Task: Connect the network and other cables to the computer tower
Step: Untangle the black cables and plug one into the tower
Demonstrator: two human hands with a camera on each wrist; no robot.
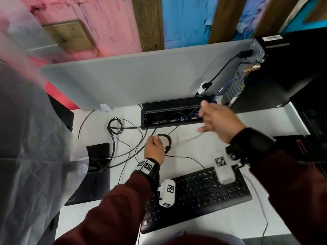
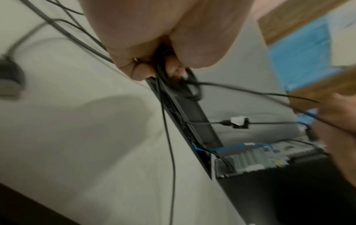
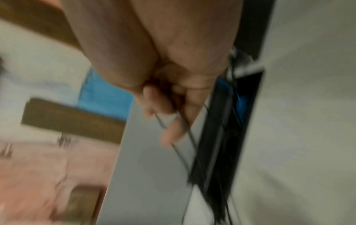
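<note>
My left hand [image 1: 154, 147] grips a coiled bundle of thin black cable [image 1: 168, 138] just above the white desk, in front of the cable tray. In the left wrist view the fingers [image 2: 140, 71] curl round the coil [image 2: 190, 85]. A strand of that cable [image 1: 187, 138] runs right to my right hand [image 1: 217, 119], which pinches it in curled fingers [image 3: 165, 105] near the tower's back panel [image 1: 247, 73]. The black computer tower [image 1: 286, 71] stands at the back right. A blue network cable [image 1: 228, 85] and a black cable [image 1: 224, 68] are plugged into it. The right hand is motion-blurred.
A black cable tray [image 1: 177, 105] with its lid up lies along the grey divider [image 1: 132, 76]. A black keyboard [image 1: 198, 195] sits under my forearms. Loose black cables [image 1: 115, 127] cross the desk at the left, beside a monitor base [image 1: 98, 156].
</note>
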